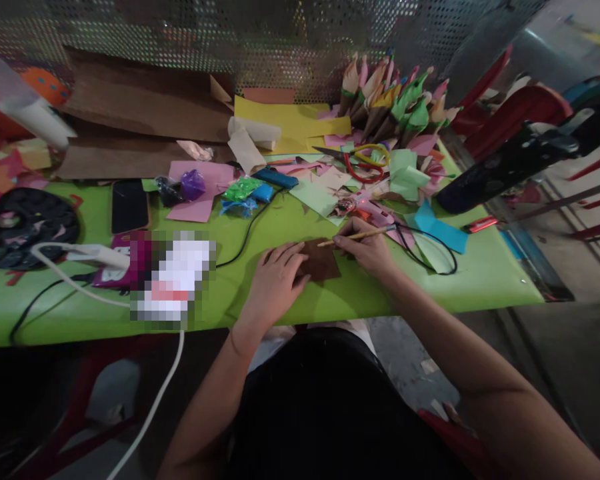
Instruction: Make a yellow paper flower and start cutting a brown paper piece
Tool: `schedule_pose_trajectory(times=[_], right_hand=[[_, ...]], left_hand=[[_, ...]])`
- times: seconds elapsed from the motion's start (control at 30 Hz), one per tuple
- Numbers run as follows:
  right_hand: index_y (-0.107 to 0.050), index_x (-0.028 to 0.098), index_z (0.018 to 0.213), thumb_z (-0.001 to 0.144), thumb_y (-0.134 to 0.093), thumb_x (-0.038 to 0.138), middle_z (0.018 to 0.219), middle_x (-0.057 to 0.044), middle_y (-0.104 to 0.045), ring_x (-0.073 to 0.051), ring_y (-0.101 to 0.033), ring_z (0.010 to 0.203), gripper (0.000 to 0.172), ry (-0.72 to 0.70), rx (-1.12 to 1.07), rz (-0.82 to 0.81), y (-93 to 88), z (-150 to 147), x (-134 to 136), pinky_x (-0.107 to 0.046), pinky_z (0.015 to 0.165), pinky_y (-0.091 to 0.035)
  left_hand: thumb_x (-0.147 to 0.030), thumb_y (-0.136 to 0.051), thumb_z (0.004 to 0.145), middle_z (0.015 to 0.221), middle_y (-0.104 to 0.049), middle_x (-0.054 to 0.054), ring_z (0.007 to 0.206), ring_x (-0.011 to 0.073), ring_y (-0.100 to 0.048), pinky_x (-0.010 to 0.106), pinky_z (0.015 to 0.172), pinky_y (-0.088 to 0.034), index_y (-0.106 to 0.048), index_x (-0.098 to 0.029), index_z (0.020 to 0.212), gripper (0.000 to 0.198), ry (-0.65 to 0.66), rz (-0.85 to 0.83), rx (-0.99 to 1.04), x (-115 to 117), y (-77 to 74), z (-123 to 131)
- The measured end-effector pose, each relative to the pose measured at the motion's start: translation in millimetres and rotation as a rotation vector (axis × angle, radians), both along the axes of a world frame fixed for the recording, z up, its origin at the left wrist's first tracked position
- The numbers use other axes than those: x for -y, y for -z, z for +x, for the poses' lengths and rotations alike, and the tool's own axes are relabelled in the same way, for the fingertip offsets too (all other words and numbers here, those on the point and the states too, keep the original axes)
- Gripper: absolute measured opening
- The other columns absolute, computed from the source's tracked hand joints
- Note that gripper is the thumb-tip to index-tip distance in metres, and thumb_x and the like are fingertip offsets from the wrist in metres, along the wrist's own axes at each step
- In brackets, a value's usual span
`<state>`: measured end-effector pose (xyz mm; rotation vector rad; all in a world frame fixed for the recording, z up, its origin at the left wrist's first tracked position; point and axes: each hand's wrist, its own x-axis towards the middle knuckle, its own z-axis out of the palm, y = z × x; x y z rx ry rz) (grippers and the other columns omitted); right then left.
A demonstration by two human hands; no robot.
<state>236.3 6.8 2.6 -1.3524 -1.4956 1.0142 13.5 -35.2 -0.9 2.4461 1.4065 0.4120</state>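
Observation:
A small square of brown paper [325, 267] lies on the green tabletop [360, 297] in front of me. My left hand [276, 275] rests flat on the paper's left side, fingers stretched out. In my right hand [364, 245] a thin wooden pencil [355, 235] is pinched, its tip pointing left over the paper's upper part. Whether the tip touches the paper I cannot tell. Just beyond the right hand lies a pink glue gun [375, 212] with a black cord.
Scissors [363, 163] and paper scraps lie farther back, beside a bunch of paper flowers [405, 100]. Brown sheets [145, 100] line the back left. To the left are a dark phone [130, 207], a black round tray [27, 227] and cables. A dark bottle [500, 167] stands right.

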Motion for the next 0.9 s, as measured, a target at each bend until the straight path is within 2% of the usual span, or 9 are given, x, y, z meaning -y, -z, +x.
schedule_pose_trajectory(times=[0.37, 0.57, 0.7, 0.9], right_hand=[[-0.056, 0.023, 0.065, 0.072, -0.073, 0.039, 0.056, 0.003, -0.057, -0.011, -0.047, 0.048, 0.024, -0.048, -0.042, -0.13, -5.4, 9, 31, -0.025, 0.047, -0.037], [-0.057, 0.023, 0.064, 0.071, -0.073, 0.035, 0.055, 0.004, -0.055, -0.011, -0.046, 0.048, 0.021, -0.058, -0.077, -0.15, -5.2, 11, 43, -0.025, 0.047, -0.036], [-0.057, 0.023, 0.065, 0.071, -0.075, 0.035, 0.057, 0.003, -0.056, -0.011, -0.046, 0.048, 0.022, -0.071, -0.111, -0.166, -3.7, 13, 42, -0.026, 0.047, -0.037], [-0.056, 0.024, 0.072, 0.075, -0.077, 0.044, 0.065, 0.002, -0.059, -0.013, -0.054, 0.056, 0.029, 0.041, -0.18, -0.026, -4.1, 2, 20, -0.028, 0.054, -0.047]], left_hand=[[-0.023, -0.059, 0.098, 0.151, -0.06, 0.008, 0.144, 0.0259, -0.052, 0.048, 0.119, -0.038, -0.062, -0.022, 0.128, 0.03, 0.013, 0.006, 0.011, -1, -1.5, -1], [-0.025, -0.059, 0.099, 0.153, -0.059, 0.008, 0.144, 0.0262, -0.052, 0.048, 0.119, -0.039, -0.062, -0.022, 0.129, 0.031, 0.013, 0.011, 0.006, -1, -1.1, -1], [-0.025, -0.057, 0.099, 0.152, -0.06, 0.008, 0.143, 0.0263, -0.052, 0.048, 0.119, -0.039, -0.062, -0.023, 0.128, 0.03, 0.013, 0.008, 0.01, 0, -1.9, 0], [-0.024, -0.059, 0.098, 0.15, -0.06, 0.009, 0.139, 0.0275, -0.056, 0.048, 0.117, -0.041, -0.064, -0.023, 0.127, 0.03, 0.0, 0.016, 0.004, -1, -2.1, 0]])
